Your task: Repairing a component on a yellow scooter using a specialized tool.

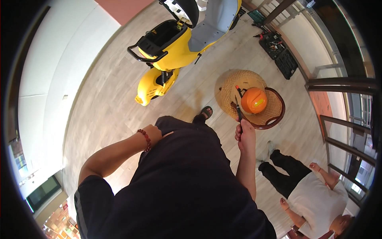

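Observation:
My right hand [246,133] is closed around a black-handled tool [238,112] with a narrow pointed metal tip. The tool's exact kind is hard to make out. Its tip points away from me, over the edge of a round woven rattan chair [229,88]. On the chair sits an orange helmet [254,100], just beyond and right of the tool. A small red-and-black item [237,87] lies beside the helmet. My left hand [152,134], with a red bead bracelet at the wrist, rests against the front of my dark shirt; its fingers are mostly hidden.
A yellow scooter [181,55] stands ahead on the light wooden floor, its seat raised over the storage box. An open black toolbox [278,51] lies by the glass wall at the far right. Another person [314,195] in a white shirt stands at my right.

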`<state>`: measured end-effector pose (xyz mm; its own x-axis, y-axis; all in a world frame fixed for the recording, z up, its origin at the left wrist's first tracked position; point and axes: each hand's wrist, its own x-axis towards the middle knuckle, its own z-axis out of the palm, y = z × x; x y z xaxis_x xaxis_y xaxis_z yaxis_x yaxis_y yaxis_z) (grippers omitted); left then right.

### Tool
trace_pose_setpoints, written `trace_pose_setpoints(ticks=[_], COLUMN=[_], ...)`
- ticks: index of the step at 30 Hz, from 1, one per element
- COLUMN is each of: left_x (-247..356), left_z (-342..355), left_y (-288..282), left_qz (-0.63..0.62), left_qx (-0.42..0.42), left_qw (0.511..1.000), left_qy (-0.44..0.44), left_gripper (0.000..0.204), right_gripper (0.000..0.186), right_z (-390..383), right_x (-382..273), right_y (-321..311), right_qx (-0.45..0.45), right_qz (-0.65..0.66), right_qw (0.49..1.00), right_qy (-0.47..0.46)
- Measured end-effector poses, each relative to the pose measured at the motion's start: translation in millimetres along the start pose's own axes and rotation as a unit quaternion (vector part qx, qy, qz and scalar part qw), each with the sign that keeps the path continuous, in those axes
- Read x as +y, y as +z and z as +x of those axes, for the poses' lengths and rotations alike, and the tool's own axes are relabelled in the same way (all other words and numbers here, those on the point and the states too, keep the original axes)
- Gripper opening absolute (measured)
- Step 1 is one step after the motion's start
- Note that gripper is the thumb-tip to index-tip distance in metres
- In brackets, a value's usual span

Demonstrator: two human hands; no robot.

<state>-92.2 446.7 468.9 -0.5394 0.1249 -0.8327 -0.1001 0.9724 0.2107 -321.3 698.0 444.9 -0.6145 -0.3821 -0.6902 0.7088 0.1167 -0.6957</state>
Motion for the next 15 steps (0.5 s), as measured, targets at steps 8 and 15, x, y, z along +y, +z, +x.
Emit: trace_pose_setpoints(ticks=[8,15], left_x=[-43,-42], left_z=[-43,-61], left_y=[122,139], left_qz=[-0.011,-0.320], left_qx=[-0.025,0.167], left_qw=[0.999,0.923], left_qy=[0.047,0.137], left_gripper=[0.024,0.032], right_gripper=[0.023,0.024], right_z=[-63,-140], right_x=[100,189], right_y=[48,100], right_qx=[0.023,0.022], right_qz=[0.011,0.025], right_qw=[1.000,0.998], right_qy=[0.010,0.059])
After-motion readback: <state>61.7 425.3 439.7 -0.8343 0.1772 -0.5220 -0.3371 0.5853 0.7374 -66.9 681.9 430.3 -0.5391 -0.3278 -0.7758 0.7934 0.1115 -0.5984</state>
